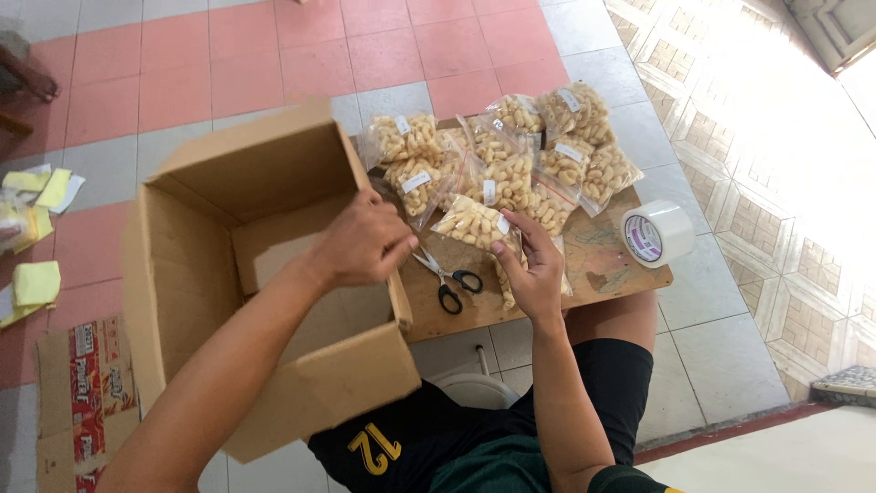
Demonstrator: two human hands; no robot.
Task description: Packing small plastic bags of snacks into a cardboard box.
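Note:
My left hand [363,243] rests over the right wall of an open brown cardboard box [182,265], fingers curled at its rim; whether it grips the flap I cannot tell. My right hand [534,265] lies on a clear bag of pale snack pieces [473,222] on a small wooden board [602,269], fingers around the bag's near end. Several more such bags [520,155] are piled at the board's far side. Black-handled scissors [449,278] lie between my hands.
A roll of white tape [657,234] stands at the board's right edge. Flattened printed cardboard [87,393] lies on the tiled floor at the lower left, with yellow paper scraps [36,283] beyond. Another person's foot [32,82] shows at the top left.

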